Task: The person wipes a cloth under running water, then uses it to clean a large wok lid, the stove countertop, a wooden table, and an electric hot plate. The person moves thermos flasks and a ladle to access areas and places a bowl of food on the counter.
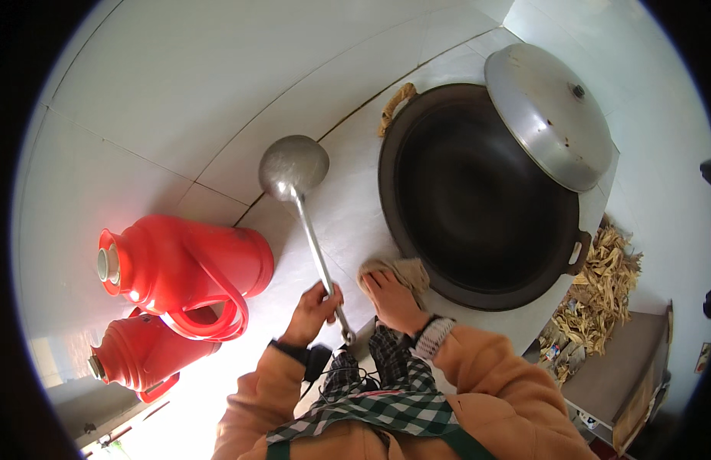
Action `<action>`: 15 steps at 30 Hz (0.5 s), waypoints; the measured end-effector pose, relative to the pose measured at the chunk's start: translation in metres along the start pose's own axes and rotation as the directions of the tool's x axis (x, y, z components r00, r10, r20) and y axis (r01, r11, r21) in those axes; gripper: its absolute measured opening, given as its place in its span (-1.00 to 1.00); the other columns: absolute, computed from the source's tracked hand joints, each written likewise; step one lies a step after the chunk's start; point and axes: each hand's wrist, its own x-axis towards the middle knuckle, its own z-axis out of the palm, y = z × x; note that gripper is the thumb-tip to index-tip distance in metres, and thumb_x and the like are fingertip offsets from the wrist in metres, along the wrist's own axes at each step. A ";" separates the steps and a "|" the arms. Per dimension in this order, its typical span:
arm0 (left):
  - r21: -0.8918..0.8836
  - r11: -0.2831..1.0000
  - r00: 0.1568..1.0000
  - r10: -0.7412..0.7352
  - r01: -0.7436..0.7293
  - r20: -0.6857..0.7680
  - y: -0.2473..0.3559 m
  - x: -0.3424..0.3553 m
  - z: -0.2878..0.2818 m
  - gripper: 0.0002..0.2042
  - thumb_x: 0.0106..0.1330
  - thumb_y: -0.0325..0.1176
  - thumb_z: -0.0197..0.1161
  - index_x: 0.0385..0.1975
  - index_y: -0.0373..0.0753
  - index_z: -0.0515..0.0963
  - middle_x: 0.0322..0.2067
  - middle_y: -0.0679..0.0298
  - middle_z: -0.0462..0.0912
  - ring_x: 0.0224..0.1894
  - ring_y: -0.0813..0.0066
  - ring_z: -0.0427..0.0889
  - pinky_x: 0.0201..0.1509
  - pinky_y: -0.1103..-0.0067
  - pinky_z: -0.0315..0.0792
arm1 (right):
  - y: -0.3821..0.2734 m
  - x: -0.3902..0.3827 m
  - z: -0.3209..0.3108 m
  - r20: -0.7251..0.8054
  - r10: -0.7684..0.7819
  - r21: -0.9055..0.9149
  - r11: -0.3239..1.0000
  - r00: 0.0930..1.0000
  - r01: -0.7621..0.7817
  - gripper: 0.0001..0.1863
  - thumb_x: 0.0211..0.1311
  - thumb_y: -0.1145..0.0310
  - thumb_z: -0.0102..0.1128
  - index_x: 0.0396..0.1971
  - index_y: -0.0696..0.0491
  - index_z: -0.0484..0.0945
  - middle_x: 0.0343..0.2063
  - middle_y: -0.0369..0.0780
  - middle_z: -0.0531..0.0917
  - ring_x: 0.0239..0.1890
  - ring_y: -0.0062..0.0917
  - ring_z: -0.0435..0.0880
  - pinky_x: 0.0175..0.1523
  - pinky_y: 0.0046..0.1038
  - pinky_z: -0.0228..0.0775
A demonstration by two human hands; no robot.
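Observation:
My left hand is closed round the handle of a long metal ladle, near the handle's hooked end. The ladle's round bowl points away from me, over the tiled counter by the wall. Under my right hand is a crumpled beige cloth, pressed on the counter's front part with the fingers over it. Just right of the cloth sits a large dark wok with a wrapped handle at its far left; its inside looks bare. A domed metal lid leans over the wok's far right rim.
Two red thermos flasks stand at the left. The tiled wall rises behind the counter. Dry corn husks lie in a heap below the counter on the right, beside a brown box-like thing.

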 end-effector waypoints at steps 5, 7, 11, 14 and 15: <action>-0.016 0.999 0.998 -0.045 0.045 0.034 -0.016 -0.075 -0.015 -0.96 0.35 -0.50 0.15 -0.26 -0.23 0.48 -0.42 0.41 0.48 -0.48 0.71 0.44 -0.43 0.74 0.41 | 0.003 0.121 0.020 -0.015 0.004 -0.124 0.992 1.000 -0.006 -0.44 0.05 0.41 0.23 0.11 0.16 0.35 0.04 -0.04 0.46 0.11 -0.10 0.39 0.22 -0.27 0.30; -0.039 0.996 0.996 -0.081 0.082 0.043 -0.027 -0.091 -0.013 -0.94 0.35 -0.51 0.14 -0.23 -0.23 0.48 -0.43 0.44 0.48 -0.46 0.73 0.45 -0.40 0.74 0.40 | 0.006 0.168 0.019 -0.026 0.002 -0.086 0.996 1.000 -0.004 -0.56 0.10 0.46 0.03 0.04 0.16 0.39 0.01 -0.04 0.50 0.14 -0.16 0.39 0.17 -0.29 0.36; -0.121 0.989 0.994 -0.078 0.087 0.073 -0.047 -0.108 -0.005 -0.92 0.36 -0.52 0.13 -0.20 -0.25 0.48 -0.48 0.46 0.48 -0.50 0.75 0.44 -0.41 0.74 0.38 | 0.021 0.243 0.007 0.034 0.084 -0.546 0.836 0.996 -0.052 -0.56 0.14 0.26 -0.01 0.07 -0.10 0.42 0.09 -0.21 0.47 0.23 -0.21 0.29 0.24 0.05 0.14; -0.084 0.992 0.994 -0.094 0.098 0.053 -0.058 -0.113 -0.005 -0.93 0.36 -0.50 0.14 -0.21 -0.25 0.47 -0.51 0.44 0.46 -0.52 0.74 0.44 -0.44 0.74 0.39 | 0.045 0.265 0.000 -0.084 0.088 -0.536 0.836 0.993 -0.120 -0.53 0.16 0.11 -0.02 0.09 -0.14 0.41 0.18 -0.21 0.38 0.27 -0.17 0.23 0.24 0.15 0.05; -0.050 0.993 0.994 -0.105 0.107 0.041 -0.061 -0.112 -0.006 -0.93 0.36 -0.50 0.14 -0.21 -0.25 0.47 -0.52 0.44 0.45 -0.53 0.74 0.44 -0.45 0.74 0.39 | 0.053 0.268 0.000 -0.129 0.114 -0.517 0.840 0.985 -0.165 -0.53 0.19 0.08 -0.04 0.11 -0.15 0.39 0.20 -0.21 0.36 0.26 -0.16 0.23 0.23 0.12 0.07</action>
